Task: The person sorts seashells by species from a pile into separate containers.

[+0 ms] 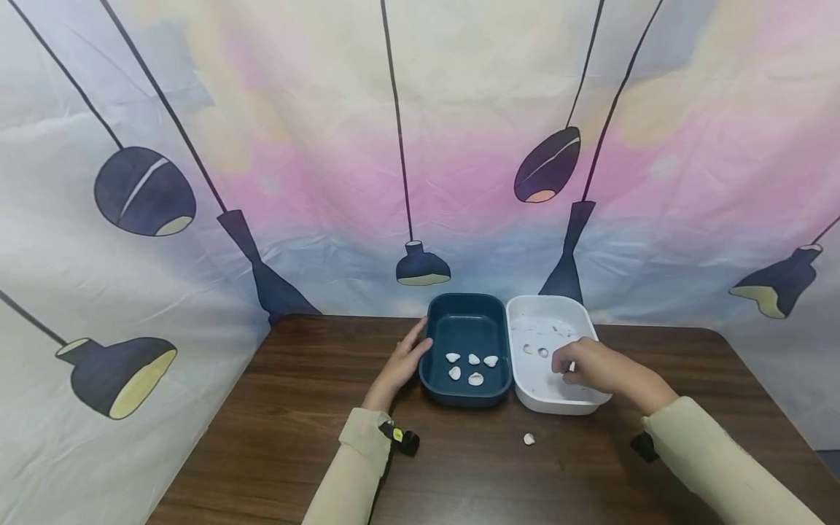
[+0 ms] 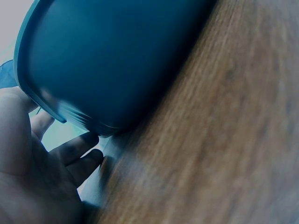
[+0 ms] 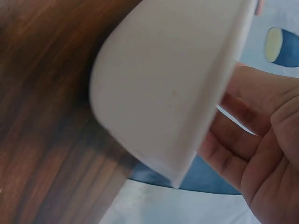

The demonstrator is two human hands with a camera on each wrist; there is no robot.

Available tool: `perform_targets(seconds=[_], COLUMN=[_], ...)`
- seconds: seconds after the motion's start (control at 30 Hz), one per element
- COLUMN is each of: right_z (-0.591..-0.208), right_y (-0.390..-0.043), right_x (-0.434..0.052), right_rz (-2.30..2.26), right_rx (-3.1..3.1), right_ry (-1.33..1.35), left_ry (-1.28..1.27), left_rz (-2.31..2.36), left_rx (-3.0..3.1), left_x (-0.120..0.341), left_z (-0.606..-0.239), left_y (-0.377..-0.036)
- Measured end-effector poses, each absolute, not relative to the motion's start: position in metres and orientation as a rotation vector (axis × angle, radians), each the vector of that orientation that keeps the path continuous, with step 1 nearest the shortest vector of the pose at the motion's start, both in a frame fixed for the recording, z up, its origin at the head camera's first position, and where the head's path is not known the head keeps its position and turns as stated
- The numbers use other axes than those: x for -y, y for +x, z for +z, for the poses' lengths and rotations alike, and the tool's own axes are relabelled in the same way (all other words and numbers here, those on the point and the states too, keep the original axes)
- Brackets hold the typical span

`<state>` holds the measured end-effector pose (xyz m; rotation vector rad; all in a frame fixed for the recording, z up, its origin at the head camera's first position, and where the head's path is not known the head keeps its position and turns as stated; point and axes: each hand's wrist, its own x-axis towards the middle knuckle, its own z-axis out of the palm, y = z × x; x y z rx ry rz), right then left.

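Note:
My left hand (image 1: 402,364) rests at the left side of a dark blue tray (image 1: 467,399), its thumb at the rim. In the left wrist view the fingers (image 2: 77,149) lie fairly straight against the outer wall. Several white seashells (image 1: 475,379) lie inside that tray. My right hand (image 1: 593,364) reaches over the right rim of a white tray (image 1: 547,405), fingers bent downward and thumb near the index finger. A white patch shows between them; I cannot tell whether it is a shell. In the right wrist view the tray wall hides the fingertips.
The trays stand side by side near the back edge of a brown wooden table (image 1: 275,437). Two small shells (image 1: 542,352) and dark specks are in the white tray. One shell (image 1: 529,439) lies on the table in front. Behind hangs a cloth (image 1: 315,146) printed with lamps.

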<state>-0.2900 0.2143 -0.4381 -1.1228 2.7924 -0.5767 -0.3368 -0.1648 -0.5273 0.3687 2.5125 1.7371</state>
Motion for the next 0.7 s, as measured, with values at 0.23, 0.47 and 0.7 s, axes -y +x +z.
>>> perform_targets(seconds=[0.23,0.47,0.7], right_z=[-0.45,-0.461,-0.47], right_y=[-0.3,-0.308,-0.313], right_x=[-0.216,-0.214,-0.213], right_rz=[-0.562,-0.499,-0.497], right_rx=[-2.849,-2.875,-2.853], right_ry=[-1.024,-0.966,-0.892], left_ry=[0.384,0.392,0.407], left_rz=[1.731,1.681,1.675], left_rx=[-2.511,-2.504,-2.489], left_x=[0.165,0.164,0.162], left_z=[-0.527,-0.507,-0.486], left_y=[-0.337,-0.327,-0.312])
